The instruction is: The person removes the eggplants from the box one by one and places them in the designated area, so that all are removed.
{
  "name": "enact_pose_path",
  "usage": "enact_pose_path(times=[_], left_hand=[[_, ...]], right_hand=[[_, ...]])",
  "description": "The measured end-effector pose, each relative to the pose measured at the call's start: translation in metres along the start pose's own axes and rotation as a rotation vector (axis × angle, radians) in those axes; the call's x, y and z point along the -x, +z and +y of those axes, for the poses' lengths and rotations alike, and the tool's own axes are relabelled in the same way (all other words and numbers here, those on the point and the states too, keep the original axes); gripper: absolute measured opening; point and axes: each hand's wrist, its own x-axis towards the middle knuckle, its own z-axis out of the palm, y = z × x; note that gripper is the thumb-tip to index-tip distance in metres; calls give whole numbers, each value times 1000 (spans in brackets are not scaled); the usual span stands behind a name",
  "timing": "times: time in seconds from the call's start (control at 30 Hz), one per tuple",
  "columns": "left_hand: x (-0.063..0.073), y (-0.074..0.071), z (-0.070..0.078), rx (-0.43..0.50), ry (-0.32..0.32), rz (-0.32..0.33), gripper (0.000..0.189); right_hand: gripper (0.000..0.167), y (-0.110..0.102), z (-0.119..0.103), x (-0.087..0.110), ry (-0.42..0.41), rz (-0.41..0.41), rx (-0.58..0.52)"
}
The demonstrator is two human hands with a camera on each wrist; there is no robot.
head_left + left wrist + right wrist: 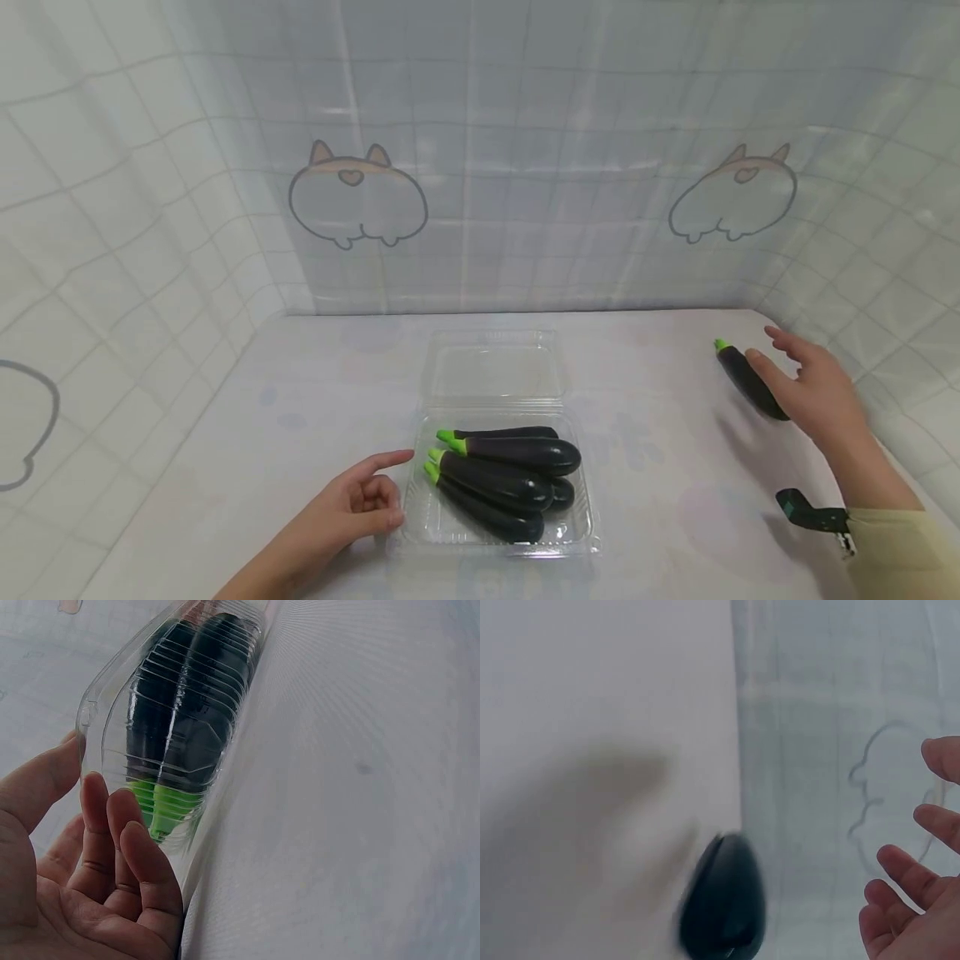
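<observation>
"Eggplants (pixel 491 481) lay in the clear container (pixel 431 517), so what were the hands doing?"

"They were well apart. The left hand (pixel 352 508) sat at the container's nine o'clock, thumb touching the rim, fingers loosely bent and not wrapped around anything."

"And the right hand (pixel 813 387)?"

"Its fingers were spread and held nothing. It hovered at three o'clock of a lone eggplant (pixel 750 385). From the head, the thumb overlapped that one, but the right wrist view showed a gap."

"Anything on that arm?"

"A dark wrist strap (pixel 813 515), just in front of a pale sleeve (pixel 900 550)."

"Where was the lone one, exactly?"

"On the white table (pixel 330 367), about two o'clock from the container, its green end toward eleven."

"How many were inside?"

"At least five, heaped together, most green ends pointing to roughly ten o'clock. The lower ones were partly hidden, so I couldn't tell the full count."

"And the lid (pixel 491 371)?"

"Folded back flat at the container's twelve o'clock, joined along the hinge."

"Farther out?"

"A grid-patterned sheet (pixel 480 167) hung behind the table at twelve o'clock, with one cartoon animal (pixel 358 200) toward eleven and another cartoon animal (pixel 735 196) between one and two."
</observation>
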Motion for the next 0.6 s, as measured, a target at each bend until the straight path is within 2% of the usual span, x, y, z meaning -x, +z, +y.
enact_pose_path(times=[0.2, 0.47, 0.6], left_hand=[[-1, 4, 2, -2, 36, -9, 69], [-3, 5, 3, 1, 37, -16, 69], [-2, 6, 2, -6, 61, -26, 69]], right_hand=[[62, 5, -29, 2, -110, 21, -35], [61, 11, -60, 5, -136, -22, -73], [60, 16, -72, 8, -191, -42, -74]])
